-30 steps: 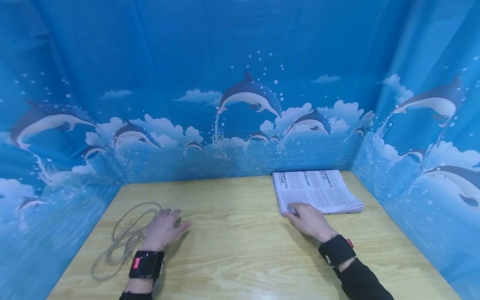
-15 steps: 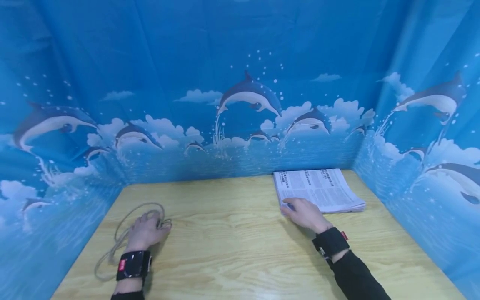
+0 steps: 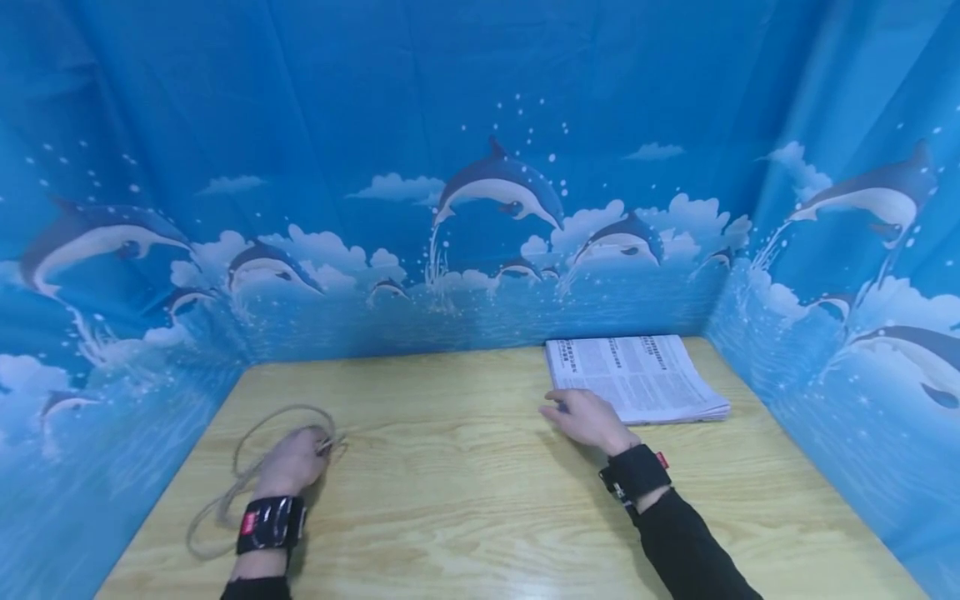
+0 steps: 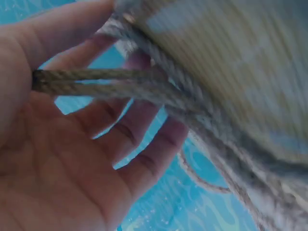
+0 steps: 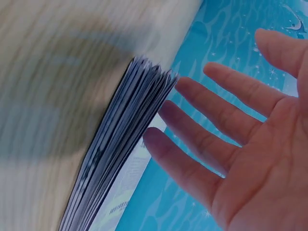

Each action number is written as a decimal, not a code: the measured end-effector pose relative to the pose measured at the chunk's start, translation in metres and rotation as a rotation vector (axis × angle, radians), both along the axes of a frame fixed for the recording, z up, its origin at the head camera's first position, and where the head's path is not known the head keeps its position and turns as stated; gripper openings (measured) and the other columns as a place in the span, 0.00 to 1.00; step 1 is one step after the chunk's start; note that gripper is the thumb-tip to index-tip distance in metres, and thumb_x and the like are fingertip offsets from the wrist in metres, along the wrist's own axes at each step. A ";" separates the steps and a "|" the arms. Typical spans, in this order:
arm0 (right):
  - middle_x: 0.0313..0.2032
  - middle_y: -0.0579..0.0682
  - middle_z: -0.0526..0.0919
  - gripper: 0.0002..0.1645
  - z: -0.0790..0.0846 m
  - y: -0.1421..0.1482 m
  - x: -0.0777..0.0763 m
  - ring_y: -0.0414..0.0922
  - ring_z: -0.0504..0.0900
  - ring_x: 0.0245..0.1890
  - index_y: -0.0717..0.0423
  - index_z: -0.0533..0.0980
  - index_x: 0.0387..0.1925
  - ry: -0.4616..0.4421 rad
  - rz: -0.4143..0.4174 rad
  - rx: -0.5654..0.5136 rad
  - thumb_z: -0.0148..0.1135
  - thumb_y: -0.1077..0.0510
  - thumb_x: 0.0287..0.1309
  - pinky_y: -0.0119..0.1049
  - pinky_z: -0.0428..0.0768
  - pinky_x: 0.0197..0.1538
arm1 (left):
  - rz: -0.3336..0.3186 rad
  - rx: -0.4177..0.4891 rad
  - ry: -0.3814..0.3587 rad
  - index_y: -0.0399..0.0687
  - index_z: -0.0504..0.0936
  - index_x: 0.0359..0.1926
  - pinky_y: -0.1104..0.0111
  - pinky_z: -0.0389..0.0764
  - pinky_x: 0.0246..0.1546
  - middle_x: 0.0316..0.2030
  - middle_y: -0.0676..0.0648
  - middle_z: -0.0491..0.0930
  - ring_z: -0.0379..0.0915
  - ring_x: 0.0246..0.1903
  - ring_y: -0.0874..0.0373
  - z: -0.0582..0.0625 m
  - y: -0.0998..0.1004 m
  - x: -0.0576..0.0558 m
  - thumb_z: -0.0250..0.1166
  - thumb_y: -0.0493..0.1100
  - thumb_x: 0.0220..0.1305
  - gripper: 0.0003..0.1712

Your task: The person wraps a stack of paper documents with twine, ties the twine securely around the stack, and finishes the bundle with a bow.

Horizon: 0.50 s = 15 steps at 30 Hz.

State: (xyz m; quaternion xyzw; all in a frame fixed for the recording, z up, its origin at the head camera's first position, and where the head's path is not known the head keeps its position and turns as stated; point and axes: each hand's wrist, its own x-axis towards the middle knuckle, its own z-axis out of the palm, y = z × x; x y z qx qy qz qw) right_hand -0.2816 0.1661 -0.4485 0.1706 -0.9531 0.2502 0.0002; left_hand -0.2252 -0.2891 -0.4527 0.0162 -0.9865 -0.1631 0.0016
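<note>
A thin twine rope (image 3: 225, 504) lies in loose loops at the left of the wooden table. My left hand (image 3: 291, 460) is down over its upper loops. In the left wrist view, strands of the rope (image 4: 120, 84) cross the palm, and the thumb and curled fingers grip them. Toward the back right lies a folded stack of newspapers (image 3: 637, 375). At its near left corner is my right hand (image 3: 588, 417), holding nothing. The right wrist view shows the fingers spread and fairly straight, with fingertips (image 5: 166, 108) right by the layered edge of the newspapers (image 5: 120, 139).
The wooden table (image 3: 450, 483) spans the space between both hands. Blue curtains (image 3: 360, 125) printed with dolphins hang at its back and along both sides. A black band is strapped on each wrist.
My left hand has moved left onto the rope, and its fingers have curled round it. My right hand has shifted slightly left, partly off the newspapers, which stay in place.
</note>
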 end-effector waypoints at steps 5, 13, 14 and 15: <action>0.54 0.60 0.82 0.29 -0.001 -0.004 -0.005 0.57 0.81 0.53 0.62 0.75 0.60 -0.038 0.001 0.016 0.55 0.45 0.69 0.53 0.77 0.58 | 0.010 0.013 0.000 0.48 0.80 0.29 0.53 0.76 0.31 0.32 0.41 0.82 0.78 0.32 0.46 -0.002 0.006 -0.002 0.63 0.40 0.61 0.04; 0.53 0.61 0.82 0.27 -0.004 -0.003 -0.006 0.59 0.80 0.55 0.63 0.76 0.57 -0.030 0.005 0.029 0.56 0.47 0.68 0.54 0.75 0.59 | -0.005 0.018 0.036 0.49 0.79 0.25 0.56 0.75 0.29 0.26 0.46 0.79 0.77 0.29 0.50 0.000 0.020 -0.005 0.63 0.47 0.65 0.12; 0.53 0.62 0.82 0.27 -0.004 -0.003 -0.005 0.59 0.79 0.55 0.63 0.76 0.57 -0.025 0.003 0.031 0.56 0.47 0.68 0.55 0.75 0.59 | -0.015 0.023 0.047 0.48 0.82 0.28 0.54 0.77 0.32 0.29 0.46 0.82 0.79 0.31 0.49 0.001 0.023 -0.006 0.63 0.47 0.66 0.11; 0.54 0.62 0.81 0.27 -0.004 -0.003 -0.005 0.59 0.79 0.56 0.63 0.76 0.57 -0.021 0.000 0.035 0.56 0.47 0.68 0.55 0.75 0.59 | -0.028 0.033 0.061 0.48 0.84 0.32 0.52 0.78 0.35 0.32 0.45 0.84 0.80 0.34 0.48 0.002 0.026 -0.006 0.63 0.47 0.66 0.10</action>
